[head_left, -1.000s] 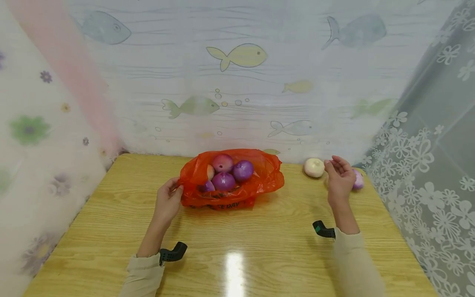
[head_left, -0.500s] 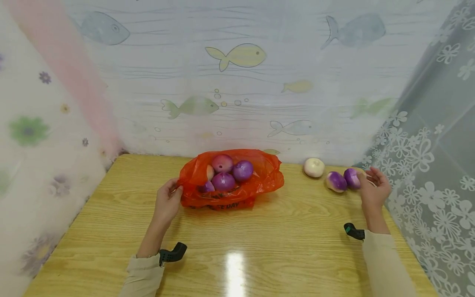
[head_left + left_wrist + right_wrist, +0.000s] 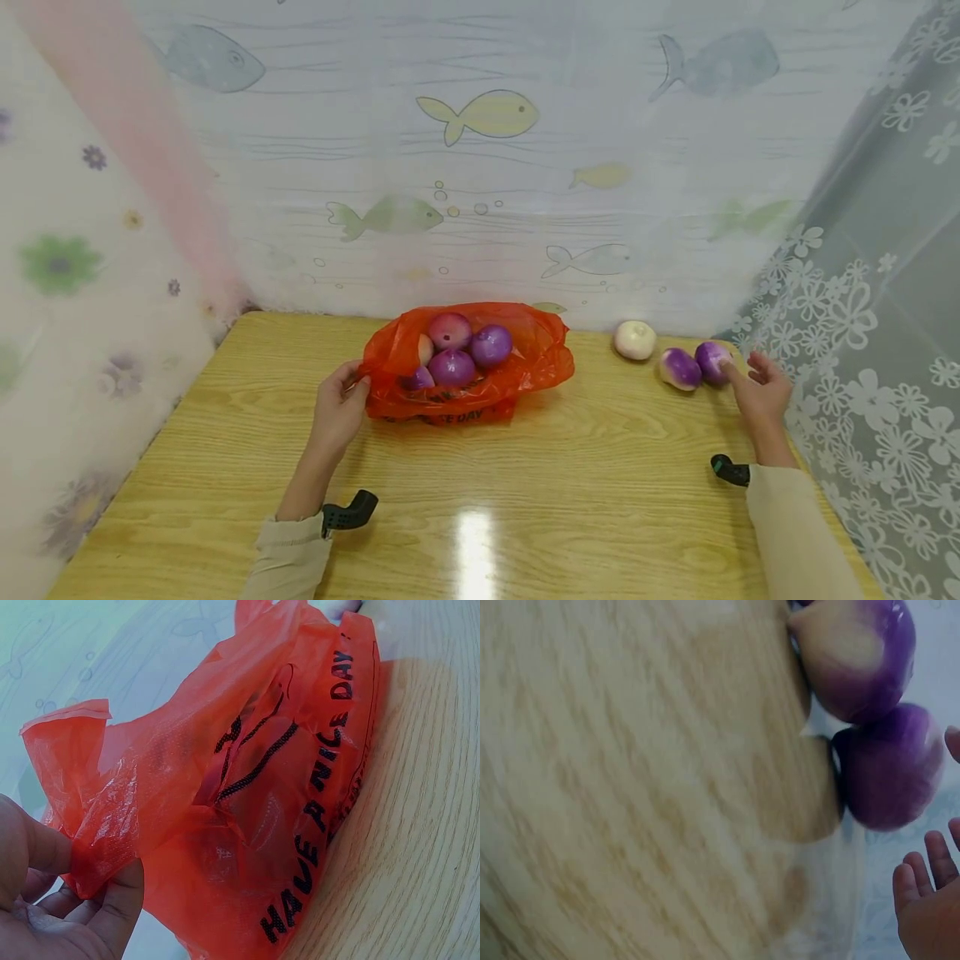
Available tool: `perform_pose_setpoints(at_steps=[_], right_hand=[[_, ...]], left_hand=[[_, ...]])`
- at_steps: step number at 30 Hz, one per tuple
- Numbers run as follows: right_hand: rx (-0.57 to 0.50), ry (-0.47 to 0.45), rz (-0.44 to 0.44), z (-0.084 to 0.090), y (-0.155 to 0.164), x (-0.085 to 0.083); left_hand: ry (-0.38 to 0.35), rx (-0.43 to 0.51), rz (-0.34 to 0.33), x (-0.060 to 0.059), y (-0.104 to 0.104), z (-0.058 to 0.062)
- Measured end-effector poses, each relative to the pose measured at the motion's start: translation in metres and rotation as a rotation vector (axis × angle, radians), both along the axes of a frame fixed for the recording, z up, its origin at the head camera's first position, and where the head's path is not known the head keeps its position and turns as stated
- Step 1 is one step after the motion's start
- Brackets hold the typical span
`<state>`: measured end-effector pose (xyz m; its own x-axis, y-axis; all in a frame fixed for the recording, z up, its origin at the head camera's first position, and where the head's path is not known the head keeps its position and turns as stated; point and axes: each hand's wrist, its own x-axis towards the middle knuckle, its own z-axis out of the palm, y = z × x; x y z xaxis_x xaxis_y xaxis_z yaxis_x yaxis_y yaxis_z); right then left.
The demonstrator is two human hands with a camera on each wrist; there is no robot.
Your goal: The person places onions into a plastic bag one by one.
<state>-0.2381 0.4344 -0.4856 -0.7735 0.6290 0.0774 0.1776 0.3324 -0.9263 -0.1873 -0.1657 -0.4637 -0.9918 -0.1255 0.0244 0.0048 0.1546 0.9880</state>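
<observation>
- Pinching the rim of the orange plastic bag (image 3: 468, 367) between thumb and fingers, the left hand (image 3: 339, 410) holds it open on the wooden table (image 3: 525, 500); the left wrist view shows the film gathered in that pinch, with "HAVE A NICE DAY" printed on the side.
- Inside the bag lie several purple onions (image 3: 471, 348), piled together near its mouth.
- The right hand (image 3: 761, 392) is spread and holds nothing — its fingertips sit just beside the purple onion at the far right (image 3: 711, 360), and I cannot tell whether they touch it.
- That onion lies against a purple-and-white onion (image 3: 680, 368), and a white onion (image 3: 634, 339) rests a little apart to their left, all three near the table's back edge by the floral curtain (image 3: 862, 333).
- Judging from this layout, the step in hand is the release of an onion set out beside the bag; the next move would call for the free hand to travel back across to the bag's mouth while the left keeps it open.
- Compared with a second ago, the right hand has moved from beside the white onion to the right edge — a half second ago it was already by the far-right onion, fingers more curled, and now they are opened out. The left hand and the bag have not shifted.
</observation>
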Motion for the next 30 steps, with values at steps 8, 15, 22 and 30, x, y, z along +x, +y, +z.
perform_pose_setpoints(at_steps=[8, 15, 22, 30], right_hand=[[-0.061, -0.228, 0.164, -0.010, 0.012, -0.005], [-0.026, -0.292, 0.256, -0.013, 0.016, -0.011], [0.057, -0.314, 0.336, -0.013, 0.021, -0.014], [0.010, -0.286, 0.343, -0.008, 0.017, -0.005]], left_hand=[[-0.003, 0.008, -0.005, 0.001, -0.001, 0.000], [0.008, 0.001, -0.007, 0.000, -0.002, -0.003], [0.008, 0.002, -0.003, -0.001, -0.003, -0.004], [0.007, 0.004, -0.011, 0.000, -0.003, -0.003]])
